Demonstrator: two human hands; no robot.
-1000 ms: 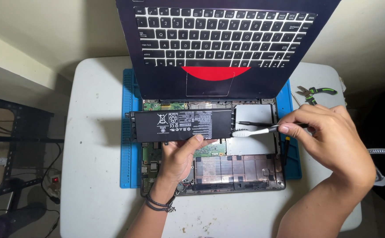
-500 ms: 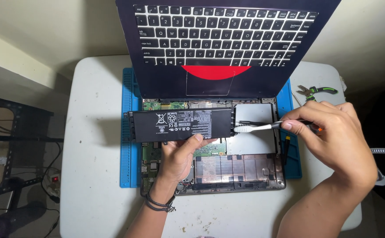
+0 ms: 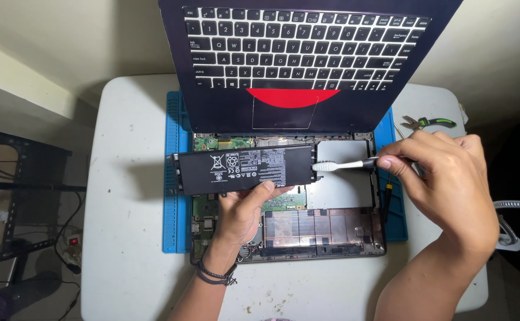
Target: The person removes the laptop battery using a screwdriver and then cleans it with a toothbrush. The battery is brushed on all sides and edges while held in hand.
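Observation:
My left hand point(image 3: 243, 215) holds a long flat black battery pack point(image 3: 242, 169) level above the open base of a laptop point(image 3: 325, 229). My right hand point(image 3: 444, 181) grips a small white brush point(image 3: 346, 166) whose bristle end touches the battery's right end. The laptop's keyboard panel point(image 3: 304, 50) stands tilted up behind, with a red patch over the touchpad. Circuit boards and metal shields show in the open base.
The laptop lies on a blue work mat point(image 3: 175, 196) on a white table point(image 3: 126, 238). Green-handled pliers point(image 3: 429, 123) rest at the table's back right. A yellow-tipped tool point(image 3: 389, 193) lies on the mat's right side. A black rack point(image 3: 16, 196) and cables stand left of the table.
My right hand has shifted a little up and right, drawing the brush along the battery's right end. The battery stays held in place.

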